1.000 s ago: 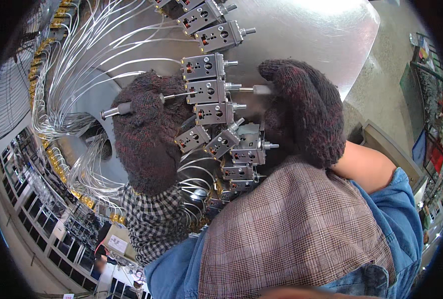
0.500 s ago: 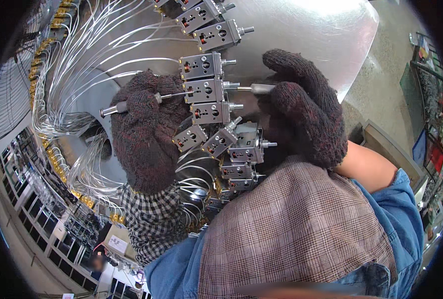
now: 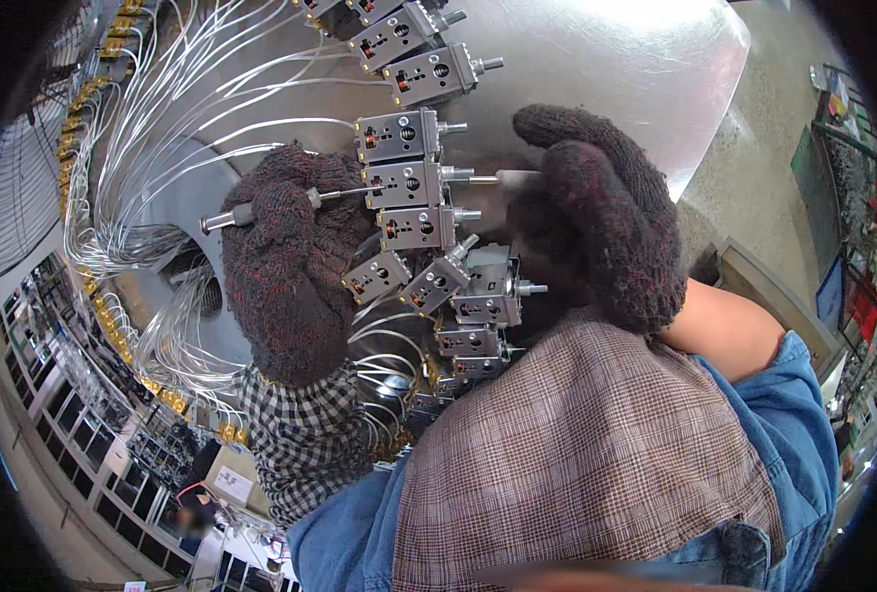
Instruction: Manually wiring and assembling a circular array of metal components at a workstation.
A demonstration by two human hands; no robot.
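My left hand (image 3: 291, 257), in a dark knitted glove, is closed around a slim screwdriver (image 3: 229, 219). Its thin shaft reaches right into a slot of a small metal box-shaped switch unit (image 3: 401, 185). My right hand (image 3: 611, 212), gloved alike, grips a second driver-like tool (image 3: 517, 179) with a pale handle, whose metal tip meets the threaded shaft on the unit's right side. Another unit (image 3: 396, 136) sits just above, and one (image 3: 417, 227) just below. White wires (image 3: 291, 121) run from the units toward the left. The right palm is hidden from view.
A shiny metal sheet surface (image 3: 596, 59) spreads beneath the units. More switch units (image 3: 478, 306) curve down toward my checked apron (image 3: 596, 444). At left, bundled wires (image 3: 152, 237) pass by a grey spool-like hub (image 3: 202, 187) and a row of brass-coloured terminals (image 3: 88, 94).
The fingers of my right hand have shifted around the tool's handle. The units beside my hands have moved down very slightly; the left hand keeps its hold on the screwdriver.
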